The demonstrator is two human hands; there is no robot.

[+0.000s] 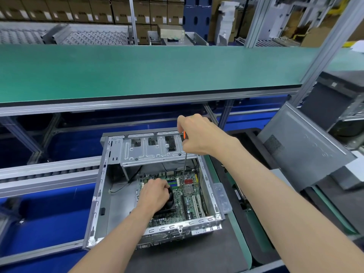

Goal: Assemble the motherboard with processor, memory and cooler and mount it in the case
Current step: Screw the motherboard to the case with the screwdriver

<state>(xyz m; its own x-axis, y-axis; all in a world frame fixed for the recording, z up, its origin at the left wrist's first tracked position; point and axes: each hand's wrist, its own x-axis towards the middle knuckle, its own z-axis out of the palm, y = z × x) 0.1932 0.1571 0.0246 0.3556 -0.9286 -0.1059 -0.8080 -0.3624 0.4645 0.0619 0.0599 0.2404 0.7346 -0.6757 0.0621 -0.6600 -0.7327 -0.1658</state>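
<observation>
Open computer case (110, 186) on bench, motherboard (189, 196) inside; left hand (155, 196) gripping black cooler (167, 203), right hand (199, 134) at twelve o'clock clasping orange-handled screwdriver (184, 164) upright.

The case (155, 186) lies open on top, so access is from above. The drive cage (155, 150) roofs its far end. Inside, the bare floor left of the motherboard (185, 194) is free; the left hand (155, 194) covers the cooler (167, 203), and the screwdriver (184, 166) shaft stands near the right wall.

R hand (194, 134) raised, L hand (154, 194) low.
</observation>
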